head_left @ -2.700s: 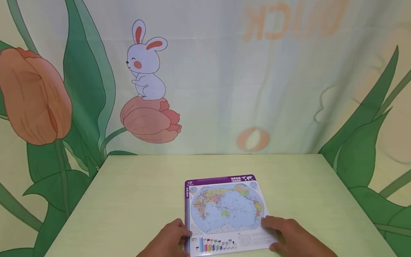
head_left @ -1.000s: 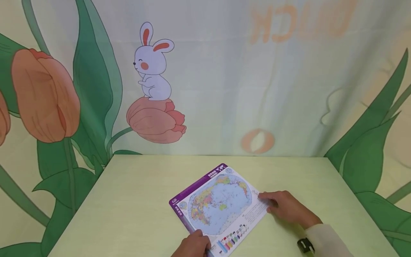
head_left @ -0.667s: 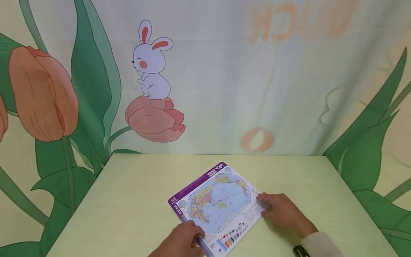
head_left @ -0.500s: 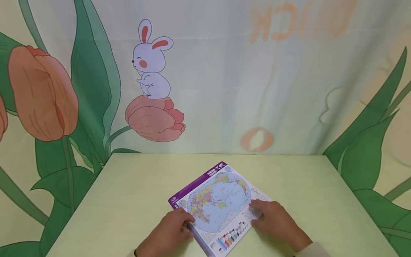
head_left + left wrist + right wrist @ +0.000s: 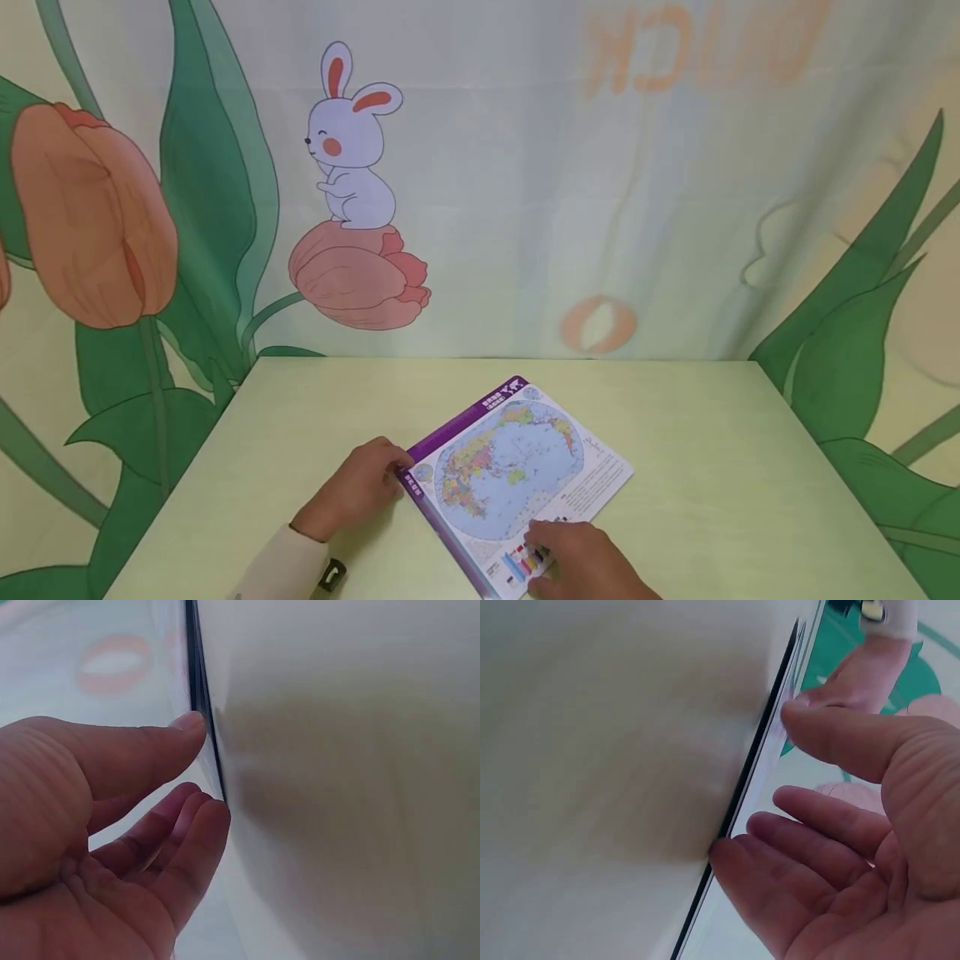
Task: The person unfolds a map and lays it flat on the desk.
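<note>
A flat world map board [image 5: 510, 475] lies slanted on the table, its purple title strip toward the upper left. At its upper-left corner my left hand [image 5: 358, 483] touches the edge with its fingertips. My right hand [image 5: 585, 557] is at the lower edge, its fingers reaching over the printed bar chart. The left wrist view has the thumb and fingertips of the left hand [image 5: 127, 817] against the board's thin dark edge [image 5: 199, 675]. In the right wrist view, the right hand [image 5: 855, 817] has its fingers extended, one fingertip on the board's edge [image 5: 739, 799].
The pale yellow-green table [image 5: 712, 500] extends around the board on all sides. Behind it hangs a curtain [image 5: 480, 167] printed with a rabbit, tulips and leaves. A black band [image 5: 332, 575] shows by the left sleeve [image 5: 281, 562].
The board has turned counterclockwise since the earliest frame, then stays put. Lately my left hand has slid up to its upper-left corner, and my right hand down and left along the lower edge.
</note>
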Tool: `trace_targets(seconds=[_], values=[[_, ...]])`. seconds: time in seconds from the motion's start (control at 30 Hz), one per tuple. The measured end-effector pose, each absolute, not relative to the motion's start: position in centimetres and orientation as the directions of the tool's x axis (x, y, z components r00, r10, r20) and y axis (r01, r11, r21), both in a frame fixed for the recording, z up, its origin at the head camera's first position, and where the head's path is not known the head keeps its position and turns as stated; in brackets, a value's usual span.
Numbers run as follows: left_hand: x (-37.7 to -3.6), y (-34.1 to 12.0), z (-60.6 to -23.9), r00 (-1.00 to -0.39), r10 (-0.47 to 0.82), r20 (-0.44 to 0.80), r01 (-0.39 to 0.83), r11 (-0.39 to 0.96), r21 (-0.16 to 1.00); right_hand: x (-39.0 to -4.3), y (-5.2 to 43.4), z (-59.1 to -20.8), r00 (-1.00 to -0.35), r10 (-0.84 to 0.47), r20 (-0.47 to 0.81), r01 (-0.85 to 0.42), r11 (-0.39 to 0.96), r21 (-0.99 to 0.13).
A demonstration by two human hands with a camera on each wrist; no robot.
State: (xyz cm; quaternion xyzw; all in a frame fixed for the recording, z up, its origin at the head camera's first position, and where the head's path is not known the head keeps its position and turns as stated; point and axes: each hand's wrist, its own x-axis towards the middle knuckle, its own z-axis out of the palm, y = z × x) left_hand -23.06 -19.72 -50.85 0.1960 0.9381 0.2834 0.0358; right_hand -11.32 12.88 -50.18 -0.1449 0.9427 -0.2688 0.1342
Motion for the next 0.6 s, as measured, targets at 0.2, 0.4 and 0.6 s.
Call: trace_targets(seconds=[0.2, 0.4, 0.6], values=[[-25.1, -20.3, -51.3, -0.924, 0.383, 0.010, 0.327, 0.774, 0.543, -10.3, 11.1, -50.0, -0.903, -0.404, -0.149, -0.279, 0.811, -0.514], [-25.9, -20.3, -51.2, -0.911, 0.409, -0.044, 0.316, 0.764, 0.563, -9.3, 9.8, -50.4, -0.872, -0.489, -0.028, -0.414, 0.767, -0.490], [-26.2, -20.3, -51.3, -0.909, 0.415, -0.047, 0.312, 0.749, 0.584, -9.5, 8.9, -50.5, -0.843, -0.534, -0.065, -0.461, 0.780, -0.422]])
